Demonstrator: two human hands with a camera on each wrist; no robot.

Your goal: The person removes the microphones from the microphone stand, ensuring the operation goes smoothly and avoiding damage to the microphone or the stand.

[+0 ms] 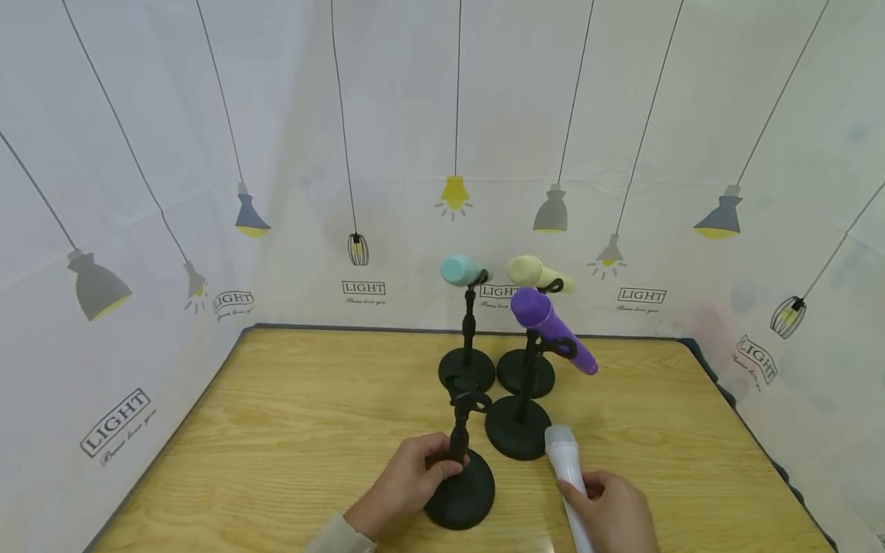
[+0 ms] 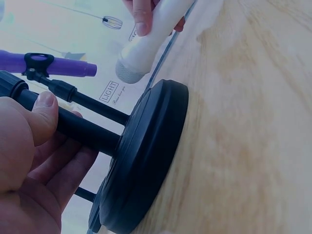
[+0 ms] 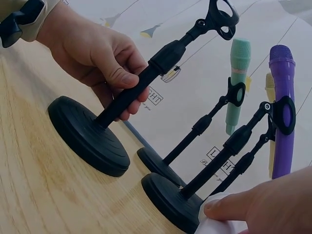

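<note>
In the lower middle of the head view, the left hand (image 1: 404,484) grasps the pole of an empty black microphone stand (image 1: 459,468). The thumb and the fingers are curled around the pole, just above the round base, and the base stands flat on the wooden table (image 1: 290,430). The clip at the top of this stand holds nothing.

In the lower right of the same view, the right hand (image 1: 615,514) grips a white microphone (image 1: 565,465). The fingers are closed around its body, and its head points up the frame, toward the stands. The head of the microphone is near the base of the next stand, but it is not in any clip.

Behind it, in the middle of the frame, three other stands are standing close together. The nearest one carries a purple microphone (image 1: 551,326), tilted. The two at the back carry a teal microphone (image 1: 462,270) and a pale yellow microphone (image 1: 535,273). A white curtain with printed lamps (image 1: 207,153) surrounds the table.
</note>
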